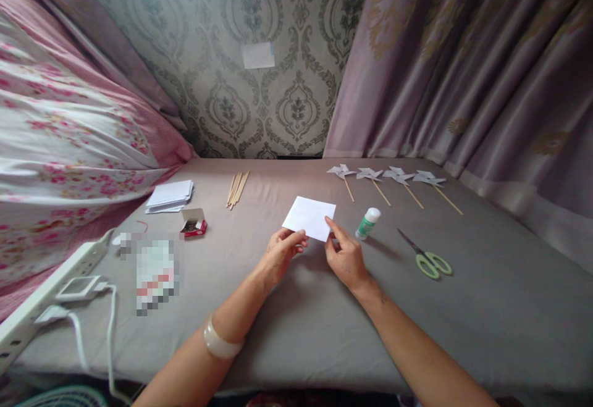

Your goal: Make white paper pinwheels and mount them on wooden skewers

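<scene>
A white square of paper [309,217] is held up over the table between both hands. My left hand [283,251] pinches its lower left edge, thumb on top and fingers underneath. At the right corner, my right hand [345,255] grips the sheet between thumb and fingers. Just right of that hand stands a glue stick [368,223] with a white cap and green label. Farther right lie scissors [428,260] with pale green handles, their blades pointing away to the left.
Several paper pinwheels [369,175] on sticks lie at the back right. Wooden sticks [238,189], a paper stack [170,196] and a small open red box [194,224] are back left. A power strip [50,289] with white cables runs along the left edge.
</scene>
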Tool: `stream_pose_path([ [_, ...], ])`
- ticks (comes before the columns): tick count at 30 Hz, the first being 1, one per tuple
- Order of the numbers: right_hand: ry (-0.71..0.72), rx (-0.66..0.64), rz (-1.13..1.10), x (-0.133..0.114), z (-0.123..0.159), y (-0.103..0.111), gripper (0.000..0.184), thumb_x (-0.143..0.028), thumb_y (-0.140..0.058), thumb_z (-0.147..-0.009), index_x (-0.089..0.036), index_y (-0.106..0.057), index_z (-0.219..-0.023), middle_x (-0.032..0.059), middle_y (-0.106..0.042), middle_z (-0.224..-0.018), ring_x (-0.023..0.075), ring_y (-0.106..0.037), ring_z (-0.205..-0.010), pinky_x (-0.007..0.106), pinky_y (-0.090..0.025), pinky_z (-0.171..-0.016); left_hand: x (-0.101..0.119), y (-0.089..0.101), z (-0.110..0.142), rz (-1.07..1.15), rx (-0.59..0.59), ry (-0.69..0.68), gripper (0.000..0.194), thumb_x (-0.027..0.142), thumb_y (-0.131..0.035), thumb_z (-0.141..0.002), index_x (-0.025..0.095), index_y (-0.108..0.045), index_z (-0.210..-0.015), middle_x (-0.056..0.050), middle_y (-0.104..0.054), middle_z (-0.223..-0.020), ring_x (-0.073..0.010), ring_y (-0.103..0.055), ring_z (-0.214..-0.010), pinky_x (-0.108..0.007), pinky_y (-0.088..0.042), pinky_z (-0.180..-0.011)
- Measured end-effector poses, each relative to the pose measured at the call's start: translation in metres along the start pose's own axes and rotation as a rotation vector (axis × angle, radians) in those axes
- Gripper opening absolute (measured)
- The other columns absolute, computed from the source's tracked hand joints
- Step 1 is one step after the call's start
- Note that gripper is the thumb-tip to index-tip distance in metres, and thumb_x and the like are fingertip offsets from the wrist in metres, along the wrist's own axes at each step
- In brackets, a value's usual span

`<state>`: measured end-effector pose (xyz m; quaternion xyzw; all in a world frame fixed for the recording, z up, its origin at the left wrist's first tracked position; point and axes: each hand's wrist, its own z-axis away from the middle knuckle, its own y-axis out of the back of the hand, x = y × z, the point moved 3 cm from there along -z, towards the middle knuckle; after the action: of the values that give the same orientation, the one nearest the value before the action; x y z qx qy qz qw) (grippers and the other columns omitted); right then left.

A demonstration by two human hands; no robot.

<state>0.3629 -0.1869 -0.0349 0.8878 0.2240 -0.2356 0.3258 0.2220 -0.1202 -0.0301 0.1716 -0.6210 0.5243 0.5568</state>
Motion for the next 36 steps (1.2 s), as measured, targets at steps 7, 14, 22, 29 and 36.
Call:
stream_pose_path([
  [7,0.034,-0.074,-0.014,-0.007,0.0,0.001,0.044,-0.015,-0.042,-0.086,-0.02,-0.056,-0.127,0.0092,-0.064,-0.122,0.0197,-0.065,-0.103,0.031,-0.055,-0.085,-0.005,0.006,-0.006,0.011,0.049,-0.044,0.037,0.035,-0.084,-0.053,0.012,-0.063,-0.073,0.0,-0.059,-0.062,-0.0078,-0.051,-0.054,-0.021,-0.037,-0.053],
  [14,-0.313,0.147,0.095,0.02,-0.013,0.081,0.031,-0.036,-0.048,-0.086,-0.016,-0.066,-0.101,0.0103,-0.073,-0.087,0.018,-0.068,-0.066,0.028,-0.054,-0.064,-0.001,0.015,-0.01,-0.022,0.168,-0.081,0.041,0.039,-0.085,-0.046,0.014,-0.06,-0.066,-0.002,-0.06,-0.063,-0.0097,-0.052,-0.055,-0.023,-0.038,-0.053],
  [22,-0.705,-0.056,0.566,0.132,0.023,0.202,0.034,-0.042,-0.053,-0.076,-0.015,-0.07,-0.087,0.0129,-0.073,-0.081,0.026,-0.068,-0.077,0.034,-0.05,-0.069,-0.002,0.015,-0.014,-0.013,0.175,-0.06,0.042,0.038,-0.086,-0.045,0.014,-0.06,-0.067,-0.001,-0.06,-0.063,-0.0088,-0.051,-0.054,-0.023,-0.038,-0.052],
  [29,-0.705,-0.358,0.659,0.135,0.036,0.206,0.03,-0.041,-0.053,-0.077,-0.021,-0.074,-0.085,0.0083,-0.074,-0.085,0.0247,-0.068,-0.078,0.03,-0.045,-0.064,0.0,0.017,-0.014,-0.009,0.185,-0.052,0.043,0.036,-0.087,-0.043,0.013,-0.061,-0.069,0.0,-0.06,-0.063,-0.0081,-0.051,-0.054,-0.021,-0.038,-0.051],
  [36,-0.653,-0.434,0.699,0.139,0.035,0.187,0.03,-0.046,-0.057,-0.074,-0.022,-0.074,-0.081,0.0084,-0.073,-0.076,0.0246,-0.067,-0.068,0.03,-0.042,-0.058,0.0,0.019,-0.015,-0.012,0.189,-0.079,0.041,0.038,-0.086,-0.045,0.014,-0.061,-0.067,-0.001,-0.061,-0.063,-0.0084,-0.051,-0.054,-0.022,-0.038,-0.052],
])
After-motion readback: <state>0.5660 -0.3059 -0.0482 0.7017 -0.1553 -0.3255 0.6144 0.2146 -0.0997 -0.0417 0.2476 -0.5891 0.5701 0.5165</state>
